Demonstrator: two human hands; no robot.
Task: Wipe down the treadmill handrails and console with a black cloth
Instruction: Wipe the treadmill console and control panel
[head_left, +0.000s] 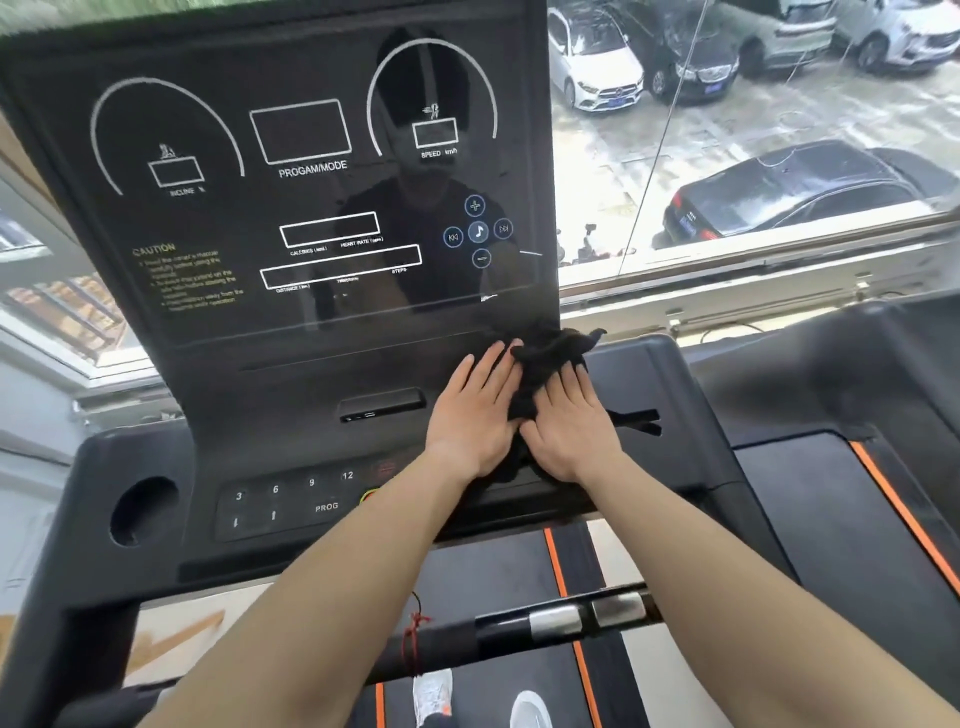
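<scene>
The treadmill console (291, 218) is a tall black glossy panel with white display outlines. A crumpled black cloth (545, 364) lies on the sloped black surface just below the panel's lower right corner. My left hand (475, 410) lies flat with straight fingers on the left part of the cloth. My right hand (569, 421) presses flat on its right part. Both hands sit side by side, with the cloth bunched up between and beyond the fingertips. A black handrail bar (519, 629) with silver sensor plates crosses below my forearms.
A button pad (291, 501) with numbers and PROG sits at lower left of the hands, and a round cup holder (140, 512) is further left. A second treadmill (852, 499) stands to the right. A window beyond shows parked cars (597, 57).
</scene>
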